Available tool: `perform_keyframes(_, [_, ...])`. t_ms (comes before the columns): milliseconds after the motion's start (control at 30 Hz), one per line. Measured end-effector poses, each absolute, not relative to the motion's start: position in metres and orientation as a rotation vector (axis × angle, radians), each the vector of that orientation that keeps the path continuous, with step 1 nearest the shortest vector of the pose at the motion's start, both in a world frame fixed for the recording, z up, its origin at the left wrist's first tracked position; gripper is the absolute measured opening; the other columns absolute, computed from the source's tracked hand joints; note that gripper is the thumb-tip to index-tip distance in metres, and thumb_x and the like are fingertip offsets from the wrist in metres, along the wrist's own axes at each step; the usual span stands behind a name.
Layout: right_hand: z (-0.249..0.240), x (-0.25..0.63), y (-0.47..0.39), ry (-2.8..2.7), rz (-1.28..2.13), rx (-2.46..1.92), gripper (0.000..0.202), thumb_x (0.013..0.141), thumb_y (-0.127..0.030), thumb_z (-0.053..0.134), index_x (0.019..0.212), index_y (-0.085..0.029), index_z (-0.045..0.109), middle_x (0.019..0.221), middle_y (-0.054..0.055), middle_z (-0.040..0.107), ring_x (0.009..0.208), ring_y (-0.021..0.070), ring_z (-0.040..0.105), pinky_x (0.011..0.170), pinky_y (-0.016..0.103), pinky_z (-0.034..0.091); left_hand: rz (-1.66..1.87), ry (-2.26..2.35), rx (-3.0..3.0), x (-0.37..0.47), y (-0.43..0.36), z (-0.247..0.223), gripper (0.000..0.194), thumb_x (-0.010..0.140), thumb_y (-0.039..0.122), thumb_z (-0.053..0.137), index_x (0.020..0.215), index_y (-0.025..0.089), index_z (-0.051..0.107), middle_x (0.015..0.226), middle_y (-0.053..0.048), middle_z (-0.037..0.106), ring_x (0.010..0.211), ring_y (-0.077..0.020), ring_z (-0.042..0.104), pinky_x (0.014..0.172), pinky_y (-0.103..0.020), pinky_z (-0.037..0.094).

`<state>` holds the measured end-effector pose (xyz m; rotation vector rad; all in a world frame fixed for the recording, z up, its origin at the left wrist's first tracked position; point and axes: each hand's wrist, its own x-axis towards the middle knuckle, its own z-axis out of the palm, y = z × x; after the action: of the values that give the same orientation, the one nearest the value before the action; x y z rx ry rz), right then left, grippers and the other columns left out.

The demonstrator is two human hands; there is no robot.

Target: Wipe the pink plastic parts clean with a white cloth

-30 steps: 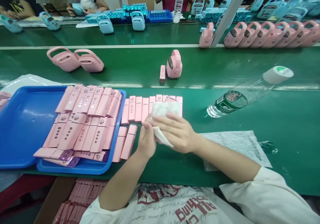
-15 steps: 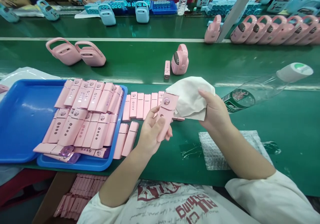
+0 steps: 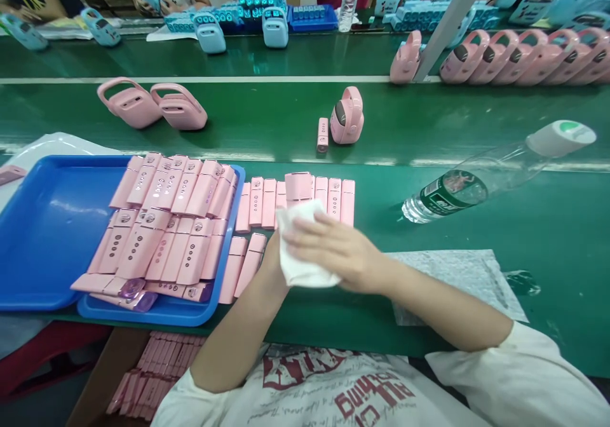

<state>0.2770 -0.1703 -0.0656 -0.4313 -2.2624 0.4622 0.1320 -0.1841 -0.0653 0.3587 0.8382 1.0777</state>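
Observation:
A slim pink device (image 3: 298,185) with a capped end stands out above a white cloth (image 3: 305,273). My left hand (image 3: 273,263) is closed around the device from below; the cloth hides most of its fingers. Across the front lies my right hand (image 3: 336,252), pressing the cloth against the device with fingers stretched side by side and slightly blurred. Behind the hands is a row of similar pink devices (image 3: 334,199) on the green table. Two more pink devices (image 3: 250,265) lie left of my left forearm.
A blue tray (image 3: 42,236) at left carries stacked pink devices. On the right, a clear bottle (image 3: 500,176) lies tilted near a translucent packing sheet (image 3: 457,274). Pink handled units (image 3: 347,119) stand farther back. Co-workers sit opposite behind blue units (image 3: 210,32). Below is a box of pink devices (image 3: 157,370).
My right hand has moved left and brought the cloth over the front of the pink device. The device now points more upright, with its lower part covered.

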Motion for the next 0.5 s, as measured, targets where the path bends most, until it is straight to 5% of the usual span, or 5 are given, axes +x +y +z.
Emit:
perform_keyframes(167, [-0.067, 0.294, -0.138, -1.316, 0.956, -1.075, 0.038, 0.089, -0.051, 0.048, 0.102, -0.020, 0.066, 0.098, 0.006, 0.071, 0.101, 0.0235, 0.066, 0.084, 0.037, 0.056, 1.077, 0.550, 0.413, 0.125, -0.181, -0.058, 0.057, 0.074, 0.069, 0.057, 0.103, 0.020, 0.063, 0.056, 0.004, 0.053, 0.036, -0.0062, 0.045, 0.032, -0.015, 0.034])
perform_keyframes(300, [-0.063, 0.296, -0.135, -0.910, 1.173, -1.071, 0.045, 0.077, -0.058, 0.061, 0.102, -0.021, 0.064, 0.091, 0.004, 0.071, 0.095, 0.0223, 0.066, 0.076, 0.033, 0.057, 1.053, 0.485, 0.366, 0.125, -0.182, -0.057, 0.040, 0.069, 0.050, 0.074, 0.088, 0.017, 0.064, 0.066, 0.003, 0.057, 0.042, -0.0043, 0.049, 0.036, -0.012, 0.038])
perform_keyframes(400, [-0.061, 0.293, -0.141, -0.970, 1.225, -1.057, 0.045, 0.077, -0.060, 0.061, 0.098, -0.021, 0.066, 0.088, 0.003, 0.070, 0.089, 0.0206, 0.066, 0.072, 0.031, 0.056, 1.053, 0.494, 0.283, 0.128, -0.182, -0.057, 0.035, 0.077, 0.047, 0.067, 0.089, 0.014, 0.065, 0.071, -0.001, 0.056, 0.055, -0.0066, 0.054, 0.045, -0.013, 0.045])
perform_keyframes(500, [-0.060, 0.292, -0.145, -1.052, 1.204, -1.082, 0.043, 0.081, -0.060, 0.055, 0.095, -0.021, 0.066, 0.080, 0.002, 0.068, 0.079, 0.0188, 0.066, 0.066, 0.029, 0.055, 1.002, 0.462, 0.305, 0.130, -0.183, -0.055, 0.045, 0.086, 0.054, 0.052, 0.098, 0.013, 0.066, 0.061, 0.002, 0.047, 0.047, -0.0054, 0.046, 0.040, -0.013, 0.040])
